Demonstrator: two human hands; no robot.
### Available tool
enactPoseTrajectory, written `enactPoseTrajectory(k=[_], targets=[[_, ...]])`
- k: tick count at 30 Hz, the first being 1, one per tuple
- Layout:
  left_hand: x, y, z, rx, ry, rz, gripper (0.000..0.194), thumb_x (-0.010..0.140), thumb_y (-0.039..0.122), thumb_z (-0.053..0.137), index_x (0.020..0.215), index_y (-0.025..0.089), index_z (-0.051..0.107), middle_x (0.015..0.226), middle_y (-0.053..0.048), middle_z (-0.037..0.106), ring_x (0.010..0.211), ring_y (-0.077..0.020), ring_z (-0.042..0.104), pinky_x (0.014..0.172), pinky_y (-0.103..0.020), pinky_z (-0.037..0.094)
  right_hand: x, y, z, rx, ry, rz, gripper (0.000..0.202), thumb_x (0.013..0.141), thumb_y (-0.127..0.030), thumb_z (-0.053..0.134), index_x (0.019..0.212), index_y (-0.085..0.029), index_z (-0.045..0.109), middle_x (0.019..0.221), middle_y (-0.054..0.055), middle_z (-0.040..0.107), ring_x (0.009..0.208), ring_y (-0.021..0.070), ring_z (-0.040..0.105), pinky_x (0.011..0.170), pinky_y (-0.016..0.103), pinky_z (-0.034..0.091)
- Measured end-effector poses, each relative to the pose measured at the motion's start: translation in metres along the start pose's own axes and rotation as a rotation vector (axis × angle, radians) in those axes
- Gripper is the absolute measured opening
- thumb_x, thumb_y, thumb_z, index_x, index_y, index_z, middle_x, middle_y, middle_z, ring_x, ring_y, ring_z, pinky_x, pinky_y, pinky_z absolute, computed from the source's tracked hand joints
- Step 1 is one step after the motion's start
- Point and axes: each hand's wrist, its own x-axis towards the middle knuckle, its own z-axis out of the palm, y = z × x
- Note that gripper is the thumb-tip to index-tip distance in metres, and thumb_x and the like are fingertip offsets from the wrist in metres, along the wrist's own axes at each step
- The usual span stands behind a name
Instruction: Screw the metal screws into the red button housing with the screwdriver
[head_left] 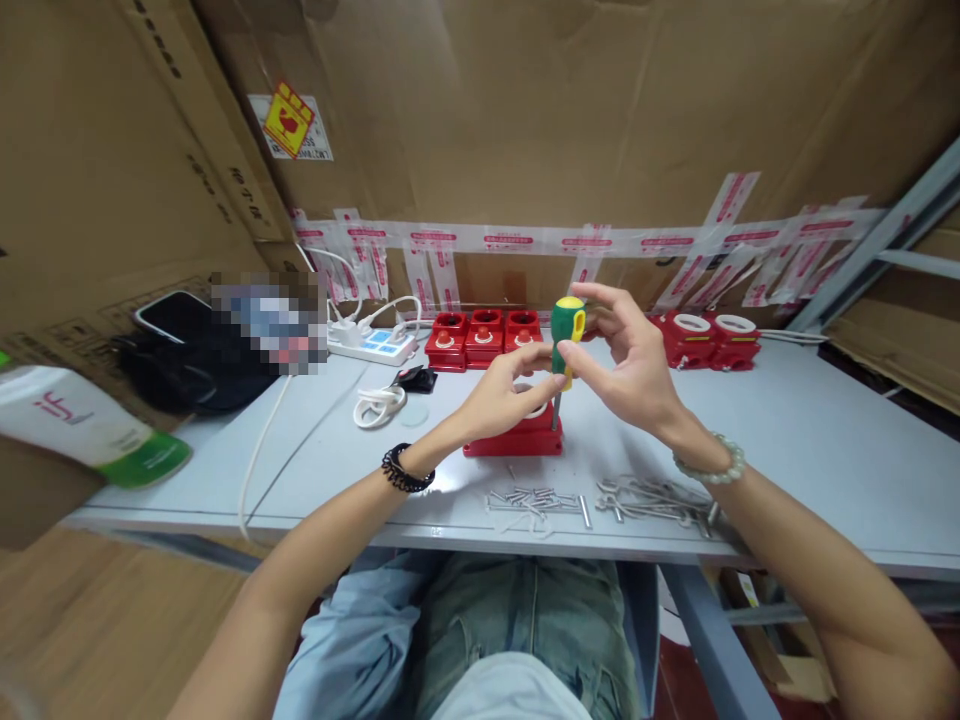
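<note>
A screwdriver point(568, 330) with a green and yellow handle stands upright, its shaft pointing down at the right end of a red box-like part point(514, 440). My left hand point(506, 390) pinches the lower end of the handle between thumb and fingertips. From the other side, my right hand point(630, 360) has its thumb against the handle, with the index finger raised beside the top and the other fingers partly hidden behind it. A white ring shows on top of the red part, mostly covered by my left hand. Where the screwdriver's tip meets the part is too small to make out.
Loose screws point(534, 497) and several metal rods with looped ends point(652, 497) lie near the front edge. Behind stand red units point(484, 340) and more with white rings point(712, 340). A power strip point(375, 343), coiled cable point(377, 408) and white-green tube point(90, 425) are at left.
</note>
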Motion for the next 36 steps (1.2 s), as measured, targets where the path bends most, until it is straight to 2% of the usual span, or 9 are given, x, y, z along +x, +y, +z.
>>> enactPoseTrajectory(k=[4, 6, 10, 13, 18, 23, 29, 33, 36], targets=[[0.0003, -0.0024, 0.0027, 0.061, 0.12, 0.009, 0.03, 0.077, 0.039, 0.073, 0.09, 0.017, 0.056, 0.09, -0.002, 0.062, 0.085, -0.0142, 0.058, 0.066, -0.022, 0.047, -0.0011, -0.0011, -0.0005, -0.109, 0.001, -0.004, 0.028, 0.076, -0.026, 0.071, 0.101, -0.019, 0.062, 0.093, 0.002, 0.065, 0.083, 0.0165, 0.06, 0.081, 0.035, 0.049], [-0.0006, -0.0043, 0.004, 0.045, 0.119, -0.005, 0.032, 0.077, 0.039, 0.074, 0.091, 0.018, 0.055, 0.092, -0.002, 0.06, 0.085, -0.0137, 0.057, 0.065, -0.021, 0.047, -0.0019, -0.0012, -0.0001, -0.092, -0.019, 0.01, 0.022, 0.076, -0.026, 0.071, 0.095, -0.019, 0.063, 0.089, 0.002, 0.065, 0.081, 0.0161, 0.059, 0.079, 0.035, 0.05], [-0.0036, -0.0057, 0.0043, -0.04, 0.005, -0.023, 0.025, 0.087, 0.04, 0.06, 0.099, 0.018, 0.061, 0.101, -0.006, 0.065, 0.094, -0.0171, 0.061, 0.075, -0.027, 0.05, -0.0032, -0.0006, 0.0002, 0.017, -0.017, 0.025, 0.04, 0.078, -0.018, 0.063, 0.117, -0.018, 0.059, 0.1, 0.003, 0.067, 0.086, 0.0157, 0.062, 0.082, 0.034, 0.051], [-0.0042, -0.004, 0.0049, -0.03, 0.02, -0.039, 0.025, 0.088, 0.041, 0.059, 0.093, 0.017, 0.062, 0.092, -0.004, 0.067, 0.089, -0.0167, 0.062, 0.069, -0.025, 0.049, -0.0041, -0.0011, 0.0002, -0.022, -0.02, 0.034, 0.054, 0.077, -0.02, 0.066, 0.129, -0.019, 0.051, 0.108, 0.004, 0.066, 0.091, 0.0168, 0.063, 0.083, 0.035, 0.051], [-0.0045, -0.002, 0.0051, 0.011, 0.11, -0.061, 0.03, 0.077, 0.039, 0.074, 0.087, 0.017, 0.057, 0.094, -0.003, 0.063, 0.087, -0.0144, 0.059, 0.066, -0.021, 0.049, -0.0048, -0.0006, 0.0006, -0.026, -0.015, 0.024, 0.04, 0.074, -0.025, 0.073, 0.112, -0.018, 0.061, 0.096, 0.003, 0.069, 0.085, 0.0168, 0.063, 0.08, 0.035, 0.052], [-0.005, -0.0031, 0.0007, 0.002, 0.004, -0.035, 0.027, 0.089, 0.042, 0.057, 0.097, 0.017, 0.063, 0.102, -0.007, 0.068, 0.097, -0.018, 0.062, 0.074, -0.025, 0.051, -0.0037, -0.0003, -0.0011, 0.106, -0.032, 0.033, 0.051, 0.074, -0.014, 0.067, 0.123, -0.02, 0.056, 0.115, 0.005, 0.067, 0.091, 0.0168, 0.066, 0.084, 0.034, 0.052], [-0.0039, -0.004, 0.0028, 0.042, 0.095, -0.016, 0.035, 0.077, 0.045, 0.073, 0.088, 0.018, 0.055, 0.094, -0.003, 0.064, 0.088, -0.0149, 0.06, 0.067, -0.021, 0.049, -0.0069, -0.004, -0.0015, -0.043, -0.044, 0.027, 0.038, 0.073, -0.021, 0.073, 0.109, -0.019, 0.062, 0.094, 0.002, 0.067, 0.085, 0.0174, 0.062, 0.081, 0.036, 0.051], [-0.0046, -0.0047, -0.0002, 0.037, 0.0, -0.002, 0.029, 0.087, 0.044, 0.06, 0.101, 0.018, 0.06, 0.109, -0.007, 0.066, 0.102, -0.0183, 0.061, 0.078, -0.026, 0.051, -0.0067, -0.0026, -0.0018, 0.086, -0.023, 0.063, 0.045, 0.073, -0.014, 0.068, 0.117, -0.016, 0.061, 0.1, 0.005, 0.069, 0.087, 0.0175, 0.065, 0.085, 0.036, 0.052], [-0.0046, -0.0034, -0.0008, 0.027, -0.026, 0.01, 0.025, 0.087, 0.04, 0.062, 0.097, 0.017, 0.063, 0.102, -0.006, 0.069, 0.097, -0.0179, 0.063, 0.075, -0.026, 0.052, -0.0061, -0.004, -0.0024, 0.072, -0.038, 0.06, 0.04, 0.073, -0.015, 0.069, 0.112, -0.016, 0.062, 0.097, 0.004, 0.067, 0.085, 0.0177, 0.064, 0.083, 0.037, 0.052]])
